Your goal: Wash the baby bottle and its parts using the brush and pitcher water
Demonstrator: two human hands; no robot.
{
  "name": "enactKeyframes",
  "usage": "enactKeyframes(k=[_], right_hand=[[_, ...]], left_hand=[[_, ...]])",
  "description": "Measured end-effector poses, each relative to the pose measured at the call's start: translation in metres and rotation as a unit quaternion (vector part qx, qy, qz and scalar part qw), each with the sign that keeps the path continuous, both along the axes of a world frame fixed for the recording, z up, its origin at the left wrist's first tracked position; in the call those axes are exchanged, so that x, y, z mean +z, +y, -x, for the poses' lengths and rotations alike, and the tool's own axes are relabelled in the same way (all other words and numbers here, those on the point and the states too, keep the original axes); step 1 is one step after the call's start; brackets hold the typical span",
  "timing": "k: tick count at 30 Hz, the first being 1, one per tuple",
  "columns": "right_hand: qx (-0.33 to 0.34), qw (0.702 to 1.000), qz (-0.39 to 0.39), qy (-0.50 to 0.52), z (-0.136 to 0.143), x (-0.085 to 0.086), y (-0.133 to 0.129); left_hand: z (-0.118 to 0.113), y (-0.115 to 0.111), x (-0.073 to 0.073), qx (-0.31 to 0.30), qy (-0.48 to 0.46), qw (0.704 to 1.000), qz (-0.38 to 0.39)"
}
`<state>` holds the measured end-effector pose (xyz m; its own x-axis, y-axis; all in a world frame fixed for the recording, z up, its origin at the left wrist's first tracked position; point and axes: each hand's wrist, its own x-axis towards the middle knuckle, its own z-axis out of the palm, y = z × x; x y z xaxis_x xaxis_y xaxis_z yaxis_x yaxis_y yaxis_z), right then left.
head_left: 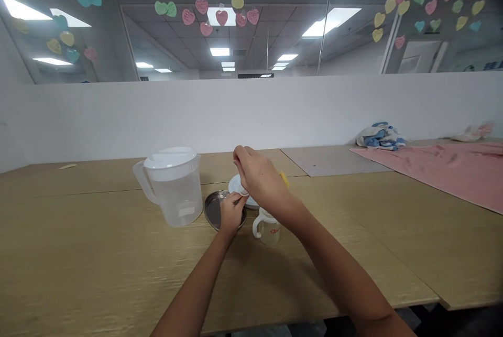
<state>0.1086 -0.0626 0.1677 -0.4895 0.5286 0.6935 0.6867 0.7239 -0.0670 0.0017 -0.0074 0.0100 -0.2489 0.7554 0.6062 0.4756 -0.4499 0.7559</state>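
Left hand [231,212]: fingers bent inward, tips at a small white piece [243,192]; I judge it pinched.
Right hand [257,175]: fingers curled downward just above; I cannot tell its hold.
Piece position: between the 2 hands, in front of the white dish [234,184]; long axis too covered to read.
Bottle [271,234]: upright, right of the left hand, under the right wrist; right arm nearer.
Bottle handle [256,226]: points left.

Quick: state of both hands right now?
Left hand: fingers closed, seemingly pinching a small whitish piece.
Right hand: fingers curled, just above the left; can't tell whether it holds anything.
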Motion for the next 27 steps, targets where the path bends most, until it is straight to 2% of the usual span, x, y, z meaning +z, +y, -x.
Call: enactKeyframes(k=[11, 21, 27], right_hand=[[-0.009, 1.000, 0.013, -0.023, 0.009, -0.006, 0.006], [-0.025, 0.996, 0.066, -0.059, 0.009, -0.007, 0.004], [-0.023, 0.994, 0.076, -0.075, 0.011, -0.009, 0.005]], left_hand=[[0.001, 0.001, 0.000, 0.017, 0.008, 1.000, 0.023], [-0.001, -0.004, 0.007, 0.023, 0.021, 0.998, 0.050], [-0.003, -0.003, 0.007, 0.027, 0.027, 0.997, 0.062]])
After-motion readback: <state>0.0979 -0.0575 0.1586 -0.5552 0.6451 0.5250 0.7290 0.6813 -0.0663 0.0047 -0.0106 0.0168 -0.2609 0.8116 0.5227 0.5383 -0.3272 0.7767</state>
